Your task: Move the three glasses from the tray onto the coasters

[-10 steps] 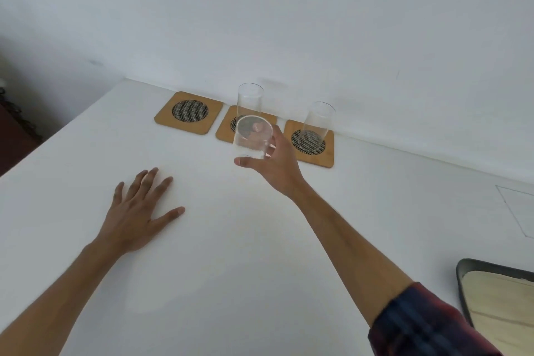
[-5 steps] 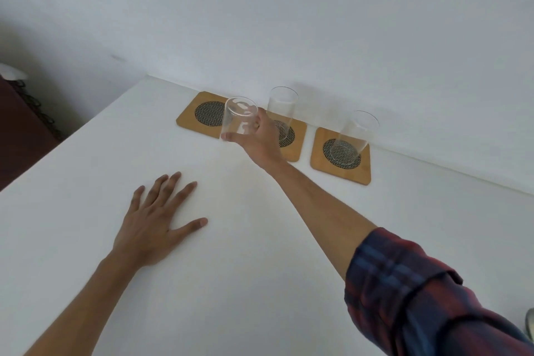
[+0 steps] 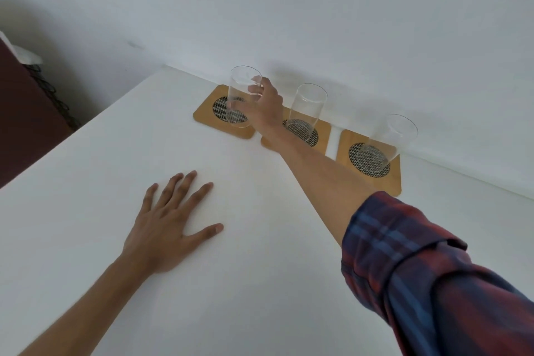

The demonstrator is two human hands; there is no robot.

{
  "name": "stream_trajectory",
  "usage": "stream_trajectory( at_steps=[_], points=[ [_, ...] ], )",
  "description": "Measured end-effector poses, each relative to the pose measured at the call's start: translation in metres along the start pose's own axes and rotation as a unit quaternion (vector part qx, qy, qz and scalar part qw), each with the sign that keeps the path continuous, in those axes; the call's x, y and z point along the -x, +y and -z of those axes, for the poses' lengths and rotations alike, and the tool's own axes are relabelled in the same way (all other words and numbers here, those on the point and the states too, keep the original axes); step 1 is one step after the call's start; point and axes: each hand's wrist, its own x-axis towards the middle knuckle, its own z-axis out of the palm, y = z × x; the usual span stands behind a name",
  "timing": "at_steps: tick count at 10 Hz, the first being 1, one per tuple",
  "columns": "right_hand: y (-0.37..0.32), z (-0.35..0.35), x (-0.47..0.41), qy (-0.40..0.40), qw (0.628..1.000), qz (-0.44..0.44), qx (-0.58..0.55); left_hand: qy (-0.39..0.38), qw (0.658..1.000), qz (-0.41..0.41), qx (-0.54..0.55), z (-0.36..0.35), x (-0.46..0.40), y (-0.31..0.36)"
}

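Note:
Three square wooden coasters with dark mesh centres lie in a row against the wall. My right hand (image 3: 264,105) is wrapped around a clear glass (image 3: 241,95) that stands upright on the left coaster (image 3: 206,115). A second glass (image 3: 306,107) stands on the middle coaster (image 3: 323,133), partly behind my wrist. The third glass (image 3: 387,141) stands on the right coaster (image 3: 394,179). My left hand (image 3: 170,225) rests flat on the white table, fingers spread, holding nothing. The tray is out of view.
The white table (image 3: 260,240) meets a white wall just behind the coasters. Its left edge runs diagonally at the upper left, with dark furniture (image 3: 26,113) beyond it. My plaid sleeve (image 3: 433,269) fills the lower right.
My right hand carried the glass leftward and away from me, over to the left coaster, and brought it upright there. The view shifted left and the tray left the frame. My left hand stayed flat.

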Motion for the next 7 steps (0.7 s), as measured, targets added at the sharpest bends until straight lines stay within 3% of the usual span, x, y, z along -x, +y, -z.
stream_trajectory(
  at_steps=[2,7],
  points=[
    [-0.008,-0.008,-0.010,-0.019,0.999,0.009,0.047,0.001,1.000,-0.001,0.004,0.000,0.000,0.001],
    [-0.019,-0.015,-0.014,-0.030,0.999,-0.013,0.029,-0.019,1.000,-0.009,-0.016,0.004,0.000,0.003]
  ],
)
